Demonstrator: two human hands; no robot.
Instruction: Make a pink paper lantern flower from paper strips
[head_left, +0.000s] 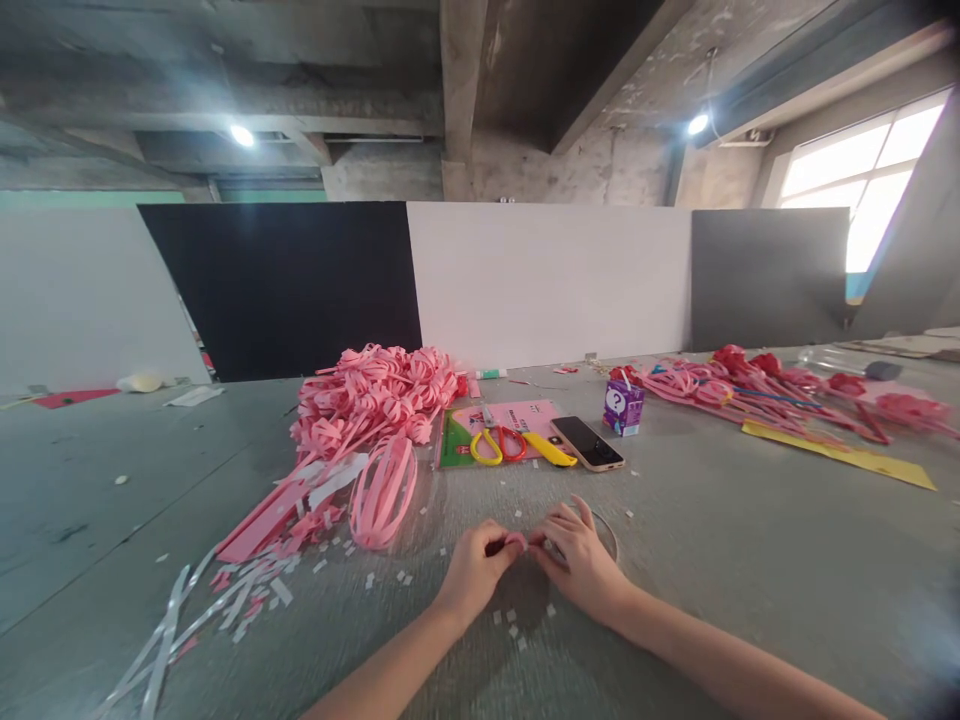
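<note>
Head view: left hand (474, 568) and right hand (581, 553) pinch a pink strip (515, 539) over a scrap-littered table (750, 560) beneath 2 ceiling lights (241, 135).

From right hand (581, 560): open way at 3 o'clock over table (735, 570) | ring (615, 540) just beside at 2 | phone (589, 442) blocks 12 | purple box (623, 408), 1 | scissors (514, 458), 11 | tall pink ribbon pile (375, 400) bars 10 | left hand (474, 570), 9

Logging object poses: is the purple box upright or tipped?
Upright: the purple box stands on the table, its question mark right way up.
</note>
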